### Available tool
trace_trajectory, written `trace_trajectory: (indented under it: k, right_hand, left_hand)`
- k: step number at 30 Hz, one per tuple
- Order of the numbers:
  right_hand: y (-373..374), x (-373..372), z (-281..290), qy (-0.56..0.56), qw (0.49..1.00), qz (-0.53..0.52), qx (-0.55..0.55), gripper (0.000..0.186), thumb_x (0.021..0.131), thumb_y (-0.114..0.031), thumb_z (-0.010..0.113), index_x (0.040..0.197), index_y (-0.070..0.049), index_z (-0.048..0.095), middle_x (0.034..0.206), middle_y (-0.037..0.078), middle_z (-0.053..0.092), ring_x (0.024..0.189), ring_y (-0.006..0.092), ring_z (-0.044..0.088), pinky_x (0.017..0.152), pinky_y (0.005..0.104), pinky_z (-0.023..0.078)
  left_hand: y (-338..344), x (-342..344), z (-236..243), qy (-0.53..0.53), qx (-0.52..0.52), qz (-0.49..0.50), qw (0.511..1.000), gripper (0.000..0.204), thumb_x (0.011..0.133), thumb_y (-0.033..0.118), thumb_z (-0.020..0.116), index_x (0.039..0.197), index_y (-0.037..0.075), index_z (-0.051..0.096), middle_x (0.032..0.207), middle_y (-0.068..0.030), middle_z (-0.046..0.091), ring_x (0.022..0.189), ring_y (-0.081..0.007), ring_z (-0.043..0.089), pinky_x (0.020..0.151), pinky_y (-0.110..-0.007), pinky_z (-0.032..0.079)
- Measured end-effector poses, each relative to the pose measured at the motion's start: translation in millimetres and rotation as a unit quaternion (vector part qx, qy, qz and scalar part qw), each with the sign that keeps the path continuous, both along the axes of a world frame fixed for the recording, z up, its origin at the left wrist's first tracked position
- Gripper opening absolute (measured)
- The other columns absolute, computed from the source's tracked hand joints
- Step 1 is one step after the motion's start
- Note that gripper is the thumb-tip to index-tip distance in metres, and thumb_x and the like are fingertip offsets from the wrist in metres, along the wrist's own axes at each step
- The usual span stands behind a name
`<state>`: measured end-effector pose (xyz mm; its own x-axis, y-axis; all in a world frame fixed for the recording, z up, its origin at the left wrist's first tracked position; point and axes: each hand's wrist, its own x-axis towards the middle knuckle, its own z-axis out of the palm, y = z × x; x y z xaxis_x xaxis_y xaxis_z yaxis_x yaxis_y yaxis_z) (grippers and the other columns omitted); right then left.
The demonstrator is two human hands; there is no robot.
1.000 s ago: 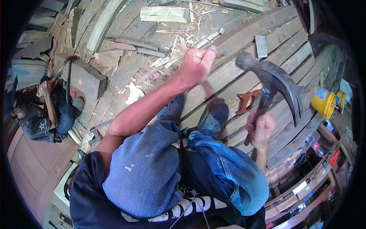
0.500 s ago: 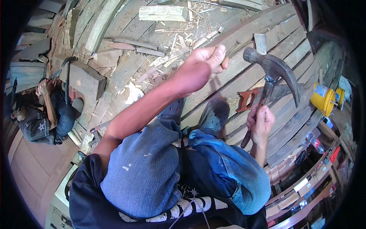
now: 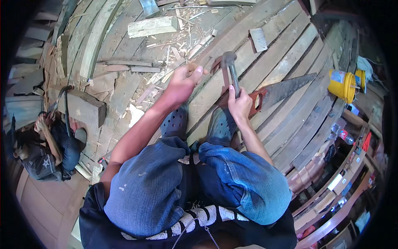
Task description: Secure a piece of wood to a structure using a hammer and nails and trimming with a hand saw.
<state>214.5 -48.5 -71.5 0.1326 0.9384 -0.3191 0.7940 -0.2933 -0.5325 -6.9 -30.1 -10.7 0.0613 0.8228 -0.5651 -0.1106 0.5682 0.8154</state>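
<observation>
1. Head view: the person sits or squats with knees raised, clogs [image 3: 175,123] on a deck of wooden planks [image 3: 304,122], both hands beyond the knees.
2. Right hand [image 3: 240,103]: fingers wrapped round the handle of a hammer [image 3: 233,76], thumb laid along it. Hammer lies ahead of the right clog, its head at the far end. The thumb probably steadies the head's direction. Contact between head and planks: cannot tell.
3. Left hand [image 3: 185,81]: to the left of the hammer head, apart from it; fingers curled, thumb against the forefinger. Whether something small is pinched there: cannot tell.
4. Handsaw [image 3: 284,91] lies on the planks just right of the right hand, handle toward the person, blade pointing far right; presumably kept within reach.
5. Pale timber block [image 3: 152,27] lies far left among wood splinters; a flat pale piece [image 3: 258,39] rests on the planks, far side.
6. Labels: yellow bucket [image 3: 342,86], right, bears a pale label; clear bottle [image 3: 346,137], nearer, has a red one. Both too small to read. White print marks the person's dark top [image 3: 244,228].
7. Co-worker [image 3: 41,162] sits at left, hands together.
</observation>
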Motion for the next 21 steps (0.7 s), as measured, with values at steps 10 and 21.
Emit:
trace_trajectory:
  k: [10,21]
  right_hand:
    - [5,14,-36,-0.014,0.995,0.05,0.088,0.026,0.084,-0.027,0.065,0.095,-0.002,0.063,0.077,0.02,0.065,0.071,0.0397,0.064,0.063,0.0479,0.05]
    - [2,66,-38,-0.2,0.968,-0.051,0.144,0.041,0.074,-0.039,0.075,0.087,-0.003,0.059,0.067,0.011,0.063,0.068,0.0318,0.062,0.065,0.0414,0.049]
  left_hand:
    - [-3,-4,-42,0.092,0.065,-0.018,0.993,0.024,0.095,0.022,0.055,0.104,0.002,0.066,0.085,-0.0025,0.065,0.07,-0.008,0.054,0.064,-0.024,0.045]
    - [-31,6,-97,0.386,0.166,-0.131,0.898,0.018,0.085,0.013,0.061,0.098,0.002,0.065,0.084,-0.0186,0.064,0.076,-0.0348,0.063,0.073,-0.041,0.05]
